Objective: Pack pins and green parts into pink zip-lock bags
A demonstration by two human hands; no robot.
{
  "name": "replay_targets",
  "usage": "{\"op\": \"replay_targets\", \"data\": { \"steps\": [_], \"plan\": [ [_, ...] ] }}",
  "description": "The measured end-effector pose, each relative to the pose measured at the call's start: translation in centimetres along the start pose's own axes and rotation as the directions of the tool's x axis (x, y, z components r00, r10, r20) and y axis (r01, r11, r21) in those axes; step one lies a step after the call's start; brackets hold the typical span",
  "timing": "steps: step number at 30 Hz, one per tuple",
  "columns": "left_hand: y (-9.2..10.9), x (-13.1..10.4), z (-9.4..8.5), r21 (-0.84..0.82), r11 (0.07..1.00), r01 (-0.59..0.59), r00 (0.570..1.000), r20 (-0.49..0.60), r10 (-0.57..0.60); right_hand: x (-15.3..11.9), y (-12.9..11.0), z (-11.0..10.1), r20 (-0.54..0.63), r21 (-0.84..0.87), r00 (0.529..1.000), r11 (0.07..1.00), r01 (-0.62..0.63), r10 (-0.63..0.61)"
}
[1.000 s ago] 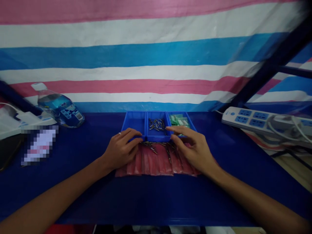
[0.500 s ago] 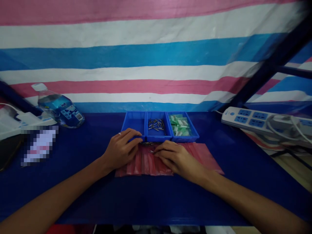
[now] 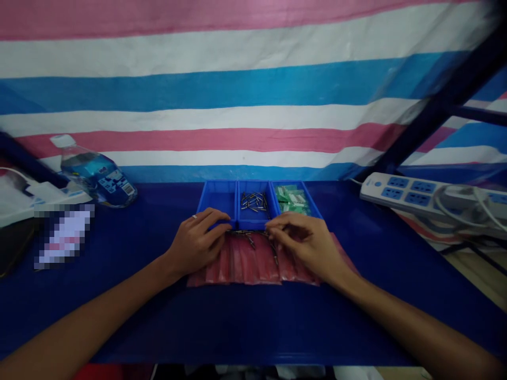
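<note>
A row of pink plastic bags [image 3: 245, 266] lies on the blue table, with small dark metal pins [image 3: 252, 241] on their upper part. My left hand [image 3: 200, 240] rests over the left bags, fingers curled and tips by the pins; what they pinch is too small to tell. Over the right bags is my right hand [image 3: 304, 240], thumb and forefinger together near the front wall of the blue trays; anything between them cannot be made out. The middle blue tray [image 3: 255, 216] holds several metal pins, and the right tray holds green packets [image 3: 292, 198].
The left blue tray [image 3: 217, 196] has a bare floor. A bottle [image 3: 101, 177], a white power strip [image 3: 47, 199] and a dark phone-like object [image 3: 16, 245] are at the left. Another power strip [image 3: 407, 191] with plugs lies at the right. Striped sheeting [image 3: 237, 87] hangs behind.
My right hand has moved right and a little up, uncovering several pins on the bags and covering part of the right tray. My left hand has stayed in place.
</note>
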State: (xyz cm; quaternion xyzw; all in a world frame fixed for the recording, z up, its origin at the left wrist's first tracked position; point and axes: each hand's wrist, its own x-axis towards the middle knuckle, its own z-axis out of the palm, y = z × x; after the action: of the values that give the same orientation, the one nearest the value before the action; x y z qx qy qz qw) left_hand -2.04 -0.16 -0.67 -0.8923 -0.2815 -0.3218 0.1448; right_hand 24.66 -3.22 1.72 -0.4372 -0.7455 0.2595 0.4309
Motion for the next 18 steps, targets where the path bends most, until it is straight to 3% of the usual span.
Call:
{"op": "replay_targets", "data": {
  "steps": [3,5,8,12,14,18],
  "plan": [
    [0.0,-0.1,0.0,0.000,1.000,-0.005,1.000,-0.001,0.005,0.2,-0.2,-0.5,-0.144,-0.019,0.987,0.997,0.076,-0.078],
    [-0.1,-0.1,0.0,0.004,1.000,-0.003,1.000,-0.001,0.003,0.1,-0.1,-0.4,-0.138,-0.082,0.973,0.981,0.177,-0.187],
    [-0.1,-0.1,0.0,0.012,1.000,-0.001,1.000,-0.007,0.001,-0.4,0.2,0.1,0.080,-0.192,0.937,0.917,0.350,-0.341],
    [0.0,-0.1,0.0,0.001,1.000,0.010,1.000,0.010,-0.010,-0.8,1.1,1.2,0.460,-0.316,0.810,0.785,0.533,-0.364],
    [0.0,-0.1,0.0,0.002,1.000,0.014,1.000,0.012,-0.014,-0.8,1.5,1.5,0.532,-0.321,0.775,0.766,0.557,-0.341],
    [-0.1,0.0,0.1,-0.007,1.000,0.009,1.000,0.007,-0.009,-0.5,2.0,1.4,0.518,-0.293,0.778,0.780,0.553,-0.357]
  ]
}}
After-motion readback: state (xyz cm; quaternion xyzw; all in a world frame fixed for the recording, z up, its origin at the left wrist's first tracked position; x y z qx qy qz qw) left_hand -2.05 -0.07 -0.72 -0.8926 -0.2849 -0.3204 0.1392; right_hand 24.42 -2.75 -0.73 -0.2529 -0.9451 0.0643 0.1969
